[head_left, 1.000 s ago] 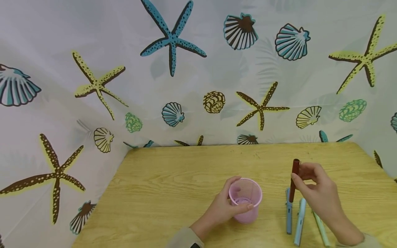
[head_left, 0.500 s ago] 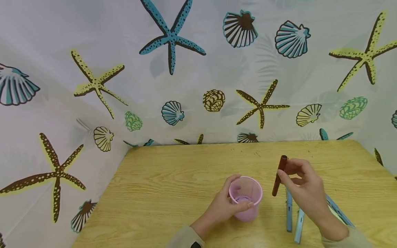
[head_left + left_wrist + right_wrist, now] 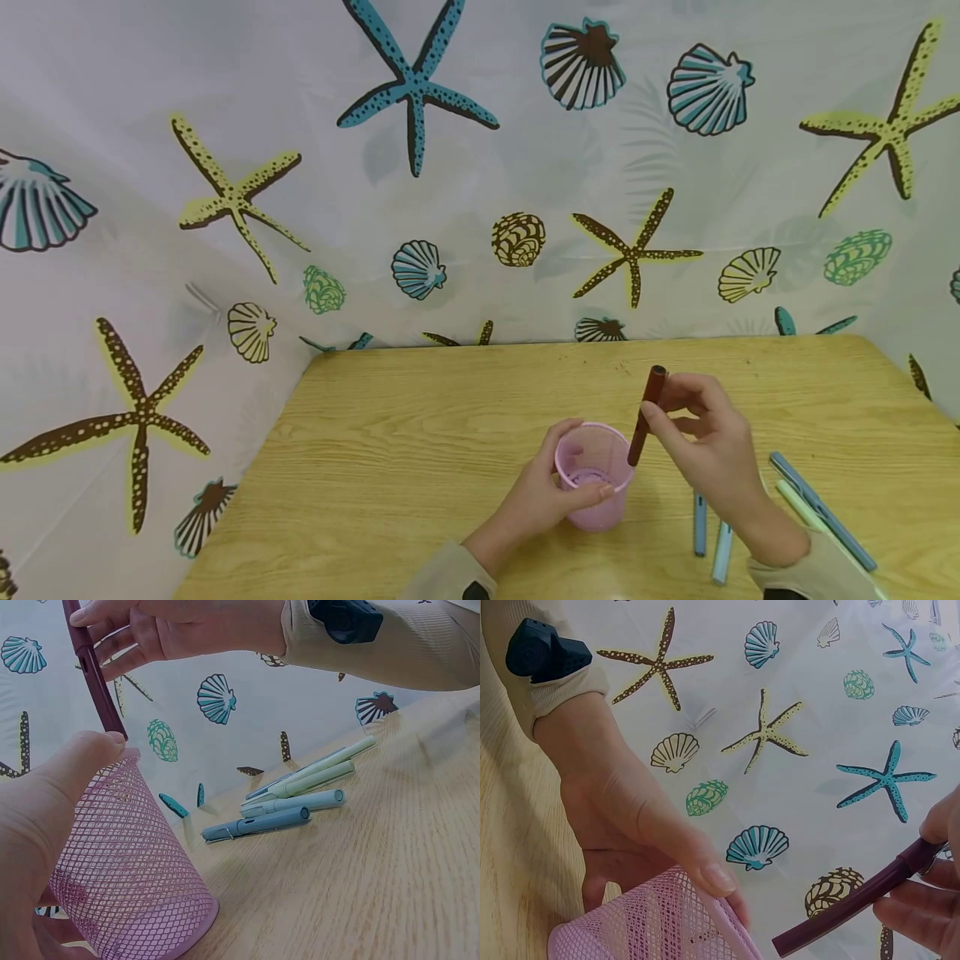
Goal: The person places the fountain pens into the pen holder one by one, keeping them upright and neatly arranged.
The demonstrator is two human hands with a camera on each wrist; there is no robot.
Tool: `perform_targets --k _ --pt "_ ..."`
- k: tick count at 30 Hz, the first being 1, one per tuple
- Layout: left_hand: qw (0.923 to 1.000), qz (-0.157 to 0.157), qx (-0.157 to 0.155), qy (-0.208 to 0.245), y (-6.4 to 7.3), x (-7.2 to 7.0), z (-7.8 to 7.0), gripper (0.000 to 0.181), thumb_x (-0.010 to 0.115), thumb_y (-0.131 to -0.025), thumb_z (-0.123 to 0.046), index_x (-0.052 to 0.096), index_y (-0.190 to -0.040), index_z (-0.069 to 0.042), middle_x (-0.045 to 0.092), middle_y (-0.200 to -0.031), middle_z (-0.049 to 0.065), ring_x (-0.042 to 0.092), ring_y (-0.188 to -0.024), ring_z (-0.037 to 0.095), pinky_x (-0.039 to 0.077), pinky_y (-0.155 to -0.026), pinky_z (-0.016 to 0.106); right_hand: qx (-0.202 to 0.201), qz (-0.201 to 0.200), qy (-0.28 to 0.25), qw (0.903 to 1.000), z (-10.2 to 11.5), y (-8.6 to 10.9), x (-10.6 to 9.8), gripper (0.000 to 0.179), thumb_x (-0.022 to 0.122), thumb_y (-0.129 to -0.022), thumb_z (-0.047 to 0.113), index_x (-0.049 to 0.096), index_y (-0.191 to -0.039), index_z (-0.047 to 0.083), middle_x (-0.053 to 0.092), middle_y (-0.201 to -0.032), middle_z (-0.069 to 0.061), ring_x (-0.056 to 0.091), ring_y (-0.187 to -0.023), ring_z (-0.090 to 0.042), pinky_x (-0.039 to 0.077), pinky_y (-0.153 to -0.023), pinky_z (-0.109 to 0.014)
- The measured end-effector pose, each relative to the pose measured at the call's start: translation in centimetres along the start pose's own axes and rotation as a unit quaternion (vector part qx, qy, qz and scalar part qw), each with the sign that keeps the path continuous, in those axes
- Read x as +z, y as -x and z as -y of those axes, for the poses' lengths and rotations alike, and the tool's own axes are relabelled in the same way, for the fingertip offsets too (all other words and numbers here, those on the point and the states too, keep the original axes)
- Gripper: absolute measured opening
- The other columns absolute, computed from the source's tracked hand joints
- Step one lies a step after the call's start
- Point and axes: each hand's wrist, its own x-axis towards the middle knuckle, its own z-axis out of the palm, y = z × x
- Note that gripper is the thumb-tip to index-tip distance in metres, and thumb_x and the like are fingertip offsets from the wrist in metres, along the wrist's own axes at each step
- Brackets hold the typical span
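My left hand (image 3: 543, 492) grips a pink mesh pen cup (image 3: 598, 510), thumb over the near rim and fingers round the far left side. The cup stands upright in the head view, and its inside looks bare. Between thumb and fingers, my right hand (image 3: 708, 437) pinches a dark red pen (image 3: 647, 415). The pen tilts, its lower end right at the cup's right rim. In the left wrist view the pen (image 3: 96, 681) slants down toward the rim, close by my left thumb. The right wrist view shows the mesh cup (image 3: 656, 919) below the left hand.
To the right on the wooden table (image 3: 405, 417) lie several pens, among them a blue pen (image 3: 821, 508), a light green pen (image 3: 315, 778), a pale blue pen (image 3: 300, 802) and a darker blue pen (image 3: 259, 823). A shell-and-starfish cloth (image 3: 465, 167) hangs behind.
My right hand has carried the red pen left, from above the lying pens to the cup's rim, uncovering pens at the right. My left hand and the cup have stayed in place.
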Motion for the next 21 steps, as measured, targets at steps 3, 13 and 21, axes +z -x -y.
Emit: perform_targets --k 3,13,21 --pt "1.0 -0.001 0.0 -0.002 0.0 0.0 0.0 0.078 0.077 -0.076 -0.033 0.029 -0.137 -0.041 0.046 -0.133 0.003 0.048 -0.119 0.024 0.044 -0.089 0.04 -0.002 0.001 -0.01 1.0 -0.2 0.0 0.4 0.033 0.063 -0.078 -0.017 0.053 -0.108 -0.007 0.058 -0.094 -0.012 0.06 -0.08 -0.011 0.052 -0.061 -0.022" --pt "1.0 0.003 -0.001 0.003 0.6 0.0 -0.4 0.077 0.077 -0.076 -0.034 0.03 -0.137 -0.041 0.047 -0.132 0.001 0.048 -0.118 0.023 0.045 -0.088 0.039 0.004 0.005 0.006 1.0 -1.2 0.9 1.7 0.033 0.063 -0.078 -0.017 0.052 -0.106 -0.005 0.057 -0.092 -0.01 0.06 -0.08 -0.007 0.052 -0.06 -0.021" --pt "1.0 -0.004 0.001 0.004 0.3 0.0 -0.3 0.076 0.077 -0.076 -0.035 0.031 -0.136 -0.043 0.048 -0.131 0.001 0.048 -0.118 0.023 0.044 -0.088 0.038 0.003 0.011 0.022 0.9997 -2.4 1.5 2.1 0.034 0.065 -0.076 -0.018 0.052 -0.105 -0.005 0.059 -0.091 -0.009 0.059 -0.081 -0.007 0.051 -0.061 -0.019"
